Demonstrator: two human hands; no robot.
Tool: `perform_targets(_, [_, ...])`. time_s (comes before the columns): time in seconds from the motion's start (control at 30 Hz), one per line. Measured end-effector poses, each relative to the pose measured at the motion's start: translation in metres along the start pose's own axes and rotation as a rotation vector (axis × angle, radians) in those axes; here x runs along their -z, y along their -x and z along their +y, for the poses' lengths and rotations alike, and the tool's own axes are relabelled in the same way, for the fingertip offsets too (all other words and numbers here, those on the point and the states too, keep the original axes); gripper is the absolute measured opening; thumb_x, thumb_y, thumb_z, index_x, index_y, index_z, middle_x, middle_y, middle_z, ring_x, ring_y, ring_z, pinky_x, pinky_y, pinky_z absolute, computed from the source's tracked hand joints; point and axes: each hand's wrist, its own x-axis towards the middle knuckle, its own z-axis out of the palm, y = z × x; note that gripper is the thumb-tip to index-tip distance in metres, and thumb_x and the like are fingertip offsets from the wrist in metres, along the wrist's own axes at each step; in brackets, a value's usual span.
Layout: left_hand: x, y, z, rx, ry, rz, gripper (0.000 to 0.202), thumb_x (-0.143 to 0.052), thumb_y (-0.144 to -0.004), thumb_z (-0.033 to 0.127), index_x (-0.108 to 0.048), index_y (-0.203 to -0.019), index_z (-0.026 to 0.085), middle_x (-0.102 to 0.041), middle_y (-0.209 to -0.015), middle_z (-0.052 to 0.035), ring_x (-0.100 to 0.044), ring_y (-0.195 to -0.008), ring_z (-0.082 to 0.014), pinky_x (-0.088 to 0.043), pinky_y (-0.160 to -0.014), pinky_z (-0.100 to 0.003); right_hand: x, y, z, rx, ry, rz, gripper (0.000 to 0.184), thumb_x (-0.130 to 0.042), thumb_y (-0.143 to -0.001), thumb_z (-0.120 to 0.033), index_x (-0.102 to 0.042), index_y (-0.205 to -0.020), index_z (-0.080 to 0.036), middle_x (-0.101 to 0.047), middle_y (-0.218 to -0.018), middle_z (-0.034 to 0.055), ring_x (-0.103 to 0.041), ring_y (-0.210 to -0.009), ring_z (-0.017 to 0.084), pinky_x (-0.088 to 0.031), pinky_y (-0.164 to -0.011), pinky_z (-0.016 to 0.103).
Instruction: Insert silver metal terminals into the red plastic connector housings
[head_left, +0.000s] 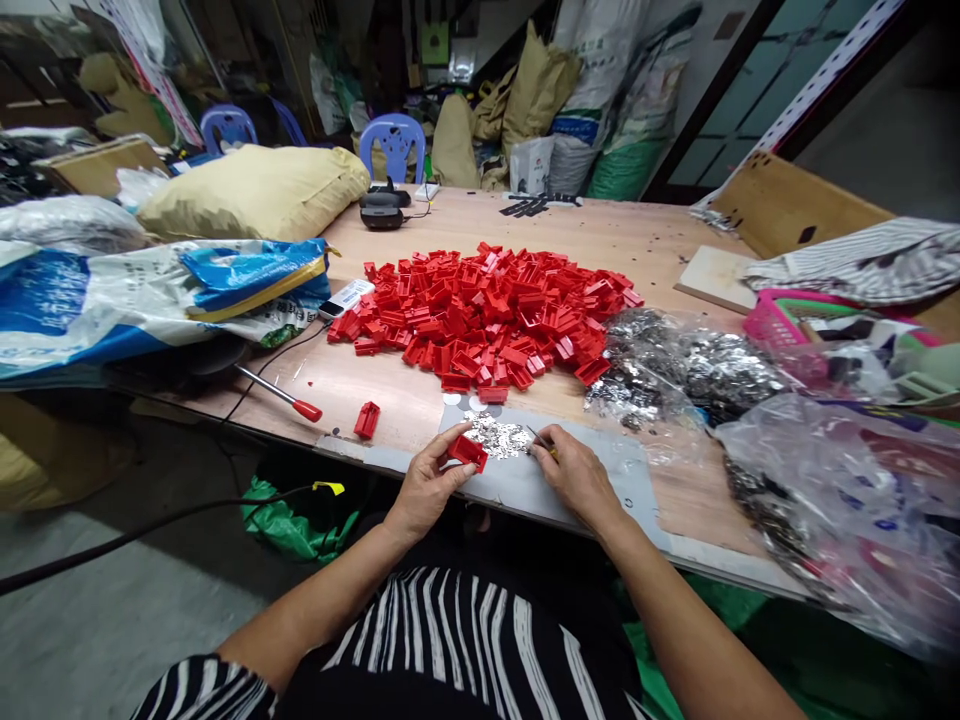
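Observation:
Between the thumb and fingers of my left hand (429, 484) is a red plastic housing (468, 453), its hollow side facing up. My right hand (574, 472) is closed on a thin pointed tool, probably tweezers (541, 441), whose tip is at the edge of a small heap of flat silvery metal pieces (501, 437). The heap lies on a grey mat (600, 440) between my hands. Just beyond it rises a large pile of red plastic housings (487, 315). One single red housing (367, 420) stands apart, left of my left hand.
Clear plastic bags of metal parts (697, 365) lie on the right, beside a pink basket (780, 320). A red-tipped lever (304, 408) juts over the table at left, near a blue-and-white sack (150, 300). A stuffed tan sack (255, 190) rests behind it.

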Motion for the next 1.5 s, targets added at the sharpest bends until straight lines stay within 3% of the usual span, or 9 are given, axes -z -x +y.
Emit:
perform_targets(0.2, [-0.006,-0.001,0.001,0.085,0.167,0.008,0.056,-0.072,-0.073,0.02,-0.056,-0.126,0.024,-0.066,-0.109,-0.0043,-0.06,-0.097,-0.0158,-0.049,-0.088,-0.029,0.005,0.007,-0.006,0.07,-0.241,0.065,0.011,-0.047,-0.085,-0.03,-0.051,-0.092,-0.022,-0.064,-0.084,0.0038,-0.06,-0.074,0.019,-0.042,-0.067,0.03])
perform_targets(0.4, [-0.014,-0.003,0.008,0.173,0.242,0.028,0.052,-0.074,-0.068,0.019,-0.06,-0.118,0.021,-0.065,-0.102,-0.0044,-0.059,-0.087,-0.014,-0.05,-0.073,-0.024,0.018,0.019,-0.034,0.161,-0.447,-0.059,0.015,-0.049,-0.089,-0.034,-0.058,-0.092,-0.022,-0.065,-0.083,0.0026,-0.058,-0.071,0.017,-0.045,-0.067,0.029])
perform_targets(0.7, [-0.018,-0.003,0.01,0.228,0.263,0.011,0.057,-0.074,-0.066,0.021,-0.062,-0.121,0.023,-0.066,-0.106,-0.0053,-0.06,-0.089,-0.016,-0.047,-0.07,-0.024,0.018,0.027,-0.053,0.342,-0.421,-0.053,0.012,-0.05,-0.089,-0.022,-0.061,-0.092,-0.024,-0.064,-0.087,0.0056,-0.06,-0.079,0.021,-0.046,-0.073,0.032])
perform_targets(0.87, [-0.02,-0.002,0.013,0.252,0.296,-0.005,0.054,-0.073,-0.067,0.02,-0.063,-0.12,0.022,-0.067,-0.1,-0.0052,-0.061,-0.086,-0.0154,-0.046,-0.071,-0.025,0.019,0.029,-0.05,0.396,-0.478,-0.11,0.013,-0.049,-0.091,-0.023,-0.062,-0.092,-0.024,-0.065,-0.093,0.0067,-0.06,-0.087,0.022,-0.048,-0.078,0.034])
perform_targets(1.07, [-0.019,-0.002,0.011,0.237,0.263,-0.028,0.052,-0.071,-0.069,0.021,-0.062,-0.12,0.022,-0.066,-0.098,-0.0049,-0.06,-0.085,-0.0152,-0.046,-0.069,-0.024,0.017,0.031,-0.045,0.33,-0.473,-0.053,0.013,-0.051,-0.091,-0.028,-0.063,-0.092,-0.023,-0.065,-0.088,0.0059,-0.06,-0.076,0.02,-0.047,-0.071,0.032])
perform_targets(1.2, [-0.016,-0.002,0.007,0.154,0.174,-0.037,0.048,-0.071,-0.07,0.021,-0.061,-0.117,0.022,-0.066,-0.097,-0.0029,-0.06,-0.086,-0.0142,-0.047,-0.071,-0.024,0.015,0.027,-0.035,0.223,-0.451,0.011,0.014,-0.052,-0.089,-0.032,-0.062,-0.09,-0.023,-0.067,-0.087,0.0055,-0.059,-0.069,0.018,-0.046,-0.066,0.031])
perform_targets(1.37, [-0.011,-0.002,0.003,0.066,0.091,-0.022,0.042,-0.075,-0.068,0.019,-0.057,-0.106,0.021,-0.067,-0.1,-0.0024,-0.062,-0.09,-0.0141,-0.048,-0.082,-0.027,0.008,0.016,-0.008,0.095,-0.322,0.076,0.016,-0.05,-0.087,-0.031,-0.062,-0.091,-0.022,-0.069,-0.089,0.0058,-0.063,-0.079,0.021,-0.047,-0.074,0.034])
perform_targets(1.5, [-0.01,-0.001,0.002,-0.018,0.034,-0.056,0.037,-0.075,-0.07,0.02,-0.054,-0.101,0.02,-0.066,-0.106,-0.0052,-0.064,-0.095,-0.0158,-0.049,-0.086,-0.029,0.002,0.01,0.006,0.144,-0.242,0.097,0.017,-0.05,-0.086,-0.03,-0.062,-0.095,-0.022,-0.067,-0.1,0.0084,-0.062,-0.092,0.025,-0.046,-0.082,0.038])
